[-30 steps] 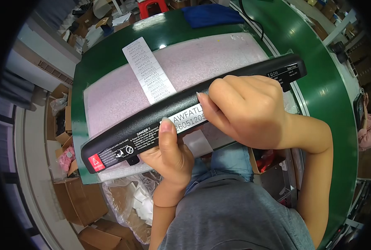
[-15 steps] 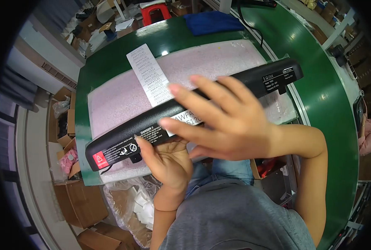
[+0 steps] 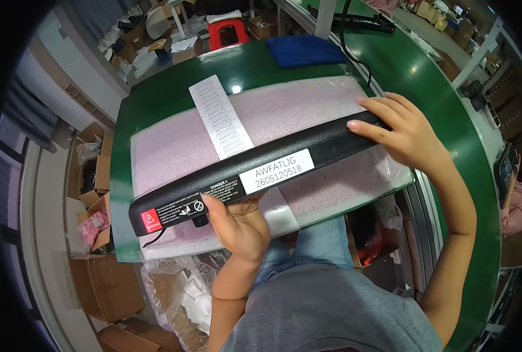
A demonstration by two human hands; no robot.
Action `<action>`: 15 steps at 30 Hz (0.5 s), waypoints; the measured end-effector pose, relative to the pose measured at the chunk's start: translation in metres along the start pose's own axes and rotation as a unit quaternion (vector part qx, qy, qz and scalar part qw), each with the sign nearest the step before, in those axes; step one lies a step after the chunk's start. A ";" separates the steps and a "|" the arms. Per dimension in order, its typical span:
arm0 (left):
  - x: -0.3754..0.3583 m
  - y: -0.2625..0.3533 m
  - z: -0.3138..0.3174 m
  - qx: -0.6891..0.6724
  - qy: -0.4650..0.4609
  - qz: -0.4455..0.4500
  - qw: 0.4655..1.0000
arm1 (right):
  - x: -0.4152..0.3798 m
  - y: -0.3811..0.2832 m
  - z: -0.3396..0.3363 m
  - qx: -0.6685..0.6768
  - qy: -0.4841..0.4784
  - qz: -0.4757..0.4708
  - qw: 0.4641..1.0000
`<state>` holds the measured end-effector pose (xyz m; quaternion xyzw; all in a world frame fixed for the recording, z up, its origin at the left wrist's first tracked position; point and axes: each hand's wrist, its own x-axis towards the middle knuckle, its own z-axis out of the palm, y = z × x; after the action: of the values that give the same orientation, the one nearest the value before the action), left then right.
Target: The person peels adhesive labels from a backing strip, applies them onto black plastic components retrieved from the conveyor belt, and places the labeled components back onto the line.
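Note:
A long black bar-shaped electrical appliance (image 3: 202,186) is held tilted, its right end higher in the view, above a pink foam pad. My left hand (image 3: 237,229) is closed round its lower edge left of the middle, thumb on the printed face and fingers underneath. My right hand (image 3: 404,132) grips the right end, fingers over the top and covering the print there. A white label (image 3: 276,171) reading AWFATLJG 2605120518 lies flat on the face. Left of it are white warning text and a red warning sticker (image 3: 150,220). A short black cord (image 3: 154,239) hangs at the left end.
The pink foam pad (image 3: 164,149) rests on a green table (image 3: 155,94). A strip of printed labels (image 3: 217,114) lies across it, partly behind the appliance. Behind are a blue cloth (image 3: 305,51) and a black cable (image 3: 344,41). Cardboard boxes (image 3: 105,284) stand at the left; another person (image 3: 519,205) is at the right.
My right hand has moved from over the white label to the right end of the appliance, so the whole label shows. The appliance sits slightly lower in view. My left hand keeps its hold.

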<state>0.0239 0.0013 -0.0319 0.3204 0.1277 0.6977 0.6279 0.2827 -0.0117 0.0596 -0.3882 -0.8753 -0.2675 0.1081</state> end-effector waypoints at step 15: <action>0.006 0.042 0.046 0.379 -0.568 0.087 0.726 | -0.136 -0.007 -0.076 0.000 0.208 0.466 0.860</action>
<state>0.0181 -0.0106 0.0292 0.8777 -0.0273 0.3305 0.3459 0.3677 -0.1417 0.0662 -0.6858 -0.5493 -0.2605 0.4001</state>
